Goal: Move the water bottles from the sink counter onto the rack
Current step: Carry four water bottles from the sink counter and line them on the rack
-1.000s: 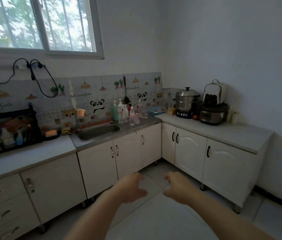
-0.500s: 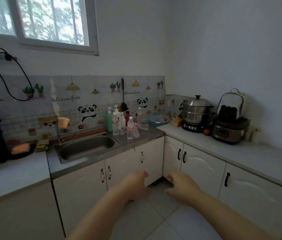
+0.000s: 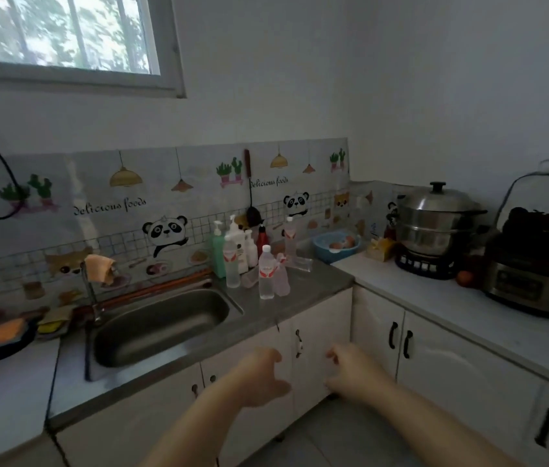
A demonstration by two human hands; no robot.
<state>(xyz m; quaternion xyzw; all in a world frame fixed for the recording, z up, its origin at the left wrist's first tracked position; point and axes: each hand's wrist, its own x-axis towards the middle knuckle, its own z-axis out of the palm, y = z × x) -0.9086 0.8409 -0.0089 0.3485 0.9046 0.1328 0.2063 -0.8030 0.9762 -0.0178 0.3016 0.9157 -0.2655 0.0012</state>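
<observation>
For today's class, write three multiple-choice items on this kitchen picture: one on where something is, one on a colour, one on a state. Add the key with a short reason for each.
1. Where do the water bottles stand?
A. Inside the sink
B. On the counter to the right of the sink
C. On the floor

2. What colour is the bowl in the corner?
A. Blue
B. Red
C. Black

3. What are the left hand and right hand doing?
A. Each holds a bottle
B. Both are empty, held below the counter edge
C. They grip the tap

Key: B, the bottles stand upright on the grey top beside the sink; A, its rim is blue; B, the fingers are open around nothing.
</observation>
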